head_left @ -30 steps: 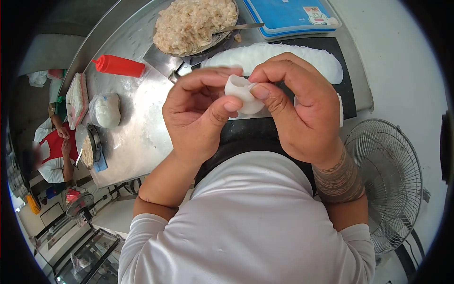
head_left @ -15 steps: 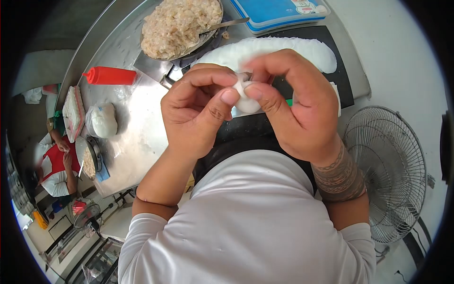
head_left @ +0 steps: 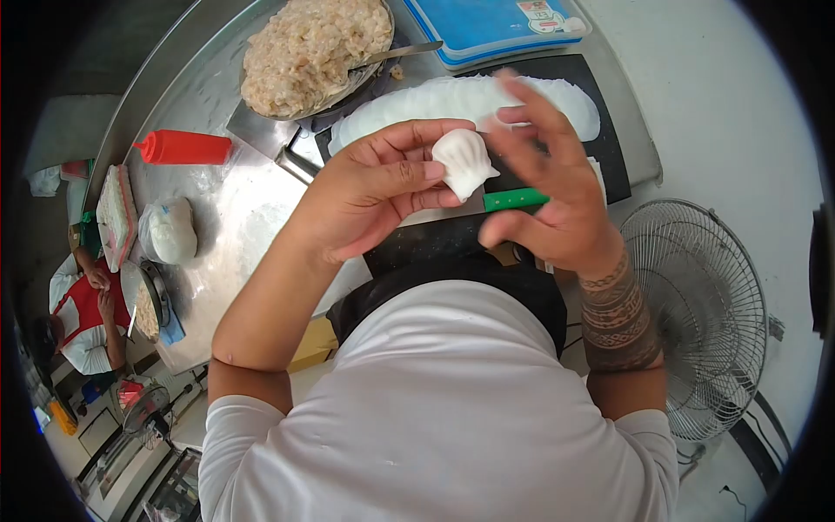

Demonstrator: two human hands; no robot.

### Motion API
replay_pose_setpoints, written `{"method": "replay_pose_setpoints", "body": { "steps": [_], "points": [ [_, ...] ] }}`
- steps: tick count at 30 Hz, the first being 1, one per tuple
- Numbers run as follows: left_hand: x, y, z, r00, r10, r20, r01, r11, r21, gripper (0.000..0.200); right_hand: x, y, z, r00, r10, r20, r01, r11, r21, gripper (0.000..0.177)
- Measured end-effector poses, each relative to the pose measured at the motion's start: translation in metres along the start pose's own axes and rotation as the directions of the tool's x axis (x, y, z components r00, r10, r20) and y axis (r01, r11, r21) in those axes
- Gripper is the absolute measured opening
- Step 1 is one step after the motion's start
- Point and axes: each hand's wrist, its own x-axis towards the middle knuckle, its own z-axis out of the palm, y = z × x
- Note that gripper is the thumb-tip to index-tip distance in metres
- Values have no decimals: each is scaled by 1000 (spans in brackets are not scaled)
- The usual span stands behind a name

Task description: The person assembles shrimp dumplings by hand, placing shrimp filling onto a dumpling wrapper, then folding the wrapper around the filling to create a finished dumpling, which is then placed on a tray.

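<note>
A pleated white dumpling rests in the fingers of my left hand, which grips it between thumb and fingertips. Just right of it, my right hand has its fingers spread, slightly blurred, and holds nothing. Below the right fingers lies a green handle. Behind both hands, overlapping round white wrappers form a long row on a black board. A heaped bowl of pale filling with a metal spatula in it stands at the back.
A blue-lidded container is at the back. Left are a cleaver, a red squeeze bottle and a white bag. A co-worker in a red apron is at far left. A fan stands at right.
My right hand has let go of the dumpling, moved right and opened. My left hand now holds the dumpling alone, with its pleats showing. The view has shifted slightly.
</note>
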Motion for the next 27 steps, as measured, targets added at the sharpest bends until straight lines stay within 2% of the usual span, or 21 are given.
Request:
{"method": "replay_pose_setpoints", "body": {
  "steps": [1,3,5,6,7,8,9,11,13,15,16,18,23,25,27],
  "points": [
    [3,5,-1,1000,-8,18,6,996,88,48,-9,5,-6,1000,0,2,0,1000,-2,55],
    [9,12,-2,1000,-21,24,18,993,113,52,-35,19,-18,966,257,37,-260,962,81,79],
    [19,16,-3,1000,18,19,-23,945,327,50,-63,31,-17,948,315,-31,-311,945,99,75],
    [29,16,-3,999,14,30,-23,943,333,50,-78,40,-16,914,403,-48,-400,915,57,72],
    [42,12,-3,993,122,-4,-104,863,494,48,-88,44,-16,871,487,-71,-487,873,16,69],
    [58,9,-2,972,235,-14,-172,749,640,46,-96,46,-15,869,487,-88,-488,873,7,69],
    [76,10,0,973,230,1,-177,748,640,46,-102,45,-13,843,532,-79,-533,846,12,65],
    [127,15,-2,883,426,198,-321,238,917,40,-107,45,-12,812,577,-84,-578,816,14,63],
    [189,22,-14,835,449,319,-345,-26,938,39,-108,45,-10,790,605,-98,-603,796,47,61],
    [253,29,-28,693,453,561,-541,-188,820,37,-108,46,-14,772,622,-129,-621,782,52,58],
    [278,31,-31,691,445,570,-551,-186,813,37,-109,47,-16,767,628,-134,-627,777,54,56],
    [322,30,-33,754,322,572,-471,-341,813,36,-110,50,-18,750,644,-152,-644,763,52,52],
    [403,14,-46,775,164,610,-519,-383,764,36,-123,56,-24,706,684,-181,-685,725,67,49],
    [419,10,-46,789,121,603,-522,-386,761,38,-131,58,-25,648,734,-202,-733,673,96,49],
    [428,10,-44,861,50,507,-472,-295,831,52,-138,60,-27,643,737,-208,-739,668,83,48]
  ]
}}
